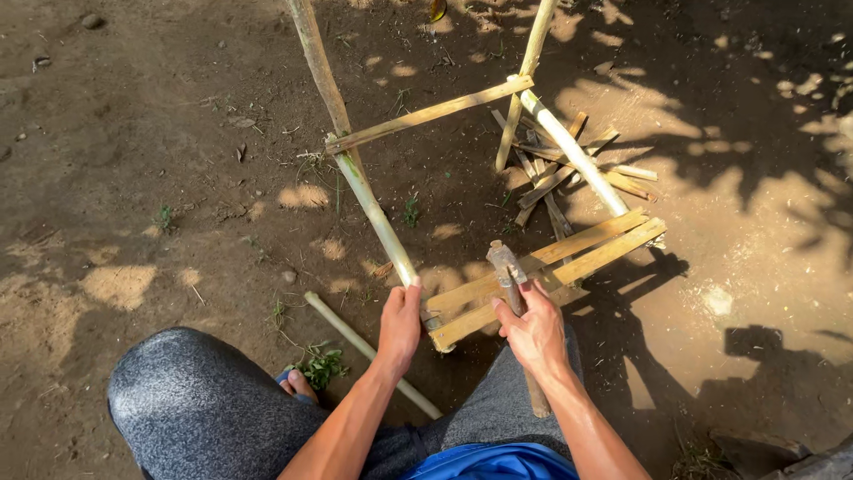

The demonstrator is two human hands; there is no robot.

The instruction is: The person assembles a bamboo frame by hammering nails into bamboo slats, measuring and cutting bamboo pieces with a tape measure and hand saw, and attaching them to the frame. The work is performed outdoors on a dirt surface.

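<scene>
A hammer (509, 271) with a worn metal head and a wooden handle was held upright over the near corner of a bamboo frame (462, 204), its head resting on or just above the split slats (551, 271) laid across that end; contact could not be told for certain. The right hand (533, 333) was wrapped around the handle close beneath the head, a short grip that looked suited to small, controlled taps rather than full swings. The left hand (400, 322) was closed over the near end of the left bamboo pole (378, 218), apparently to steady the frame against the blows. No nail could be made out under the hammer.

The frame lay flat on bare earth (133, 178), built of two long poles joined by a thin cross slat (431, 114) at the far end and two flat slats at the near end, which was kept close to the body, within easy reach of both hands. Behind the right pole (573, 153) a loose heap of short bamboo offcuts (560, 173) was seen, near the slats. A spare thin pole (369, 351) lay on the ground beside the left knee, clad in grey trousers (200, 404); a bare toe on a sandal was glimpsed next to it, by a small green weed (320, 363).
</scene>
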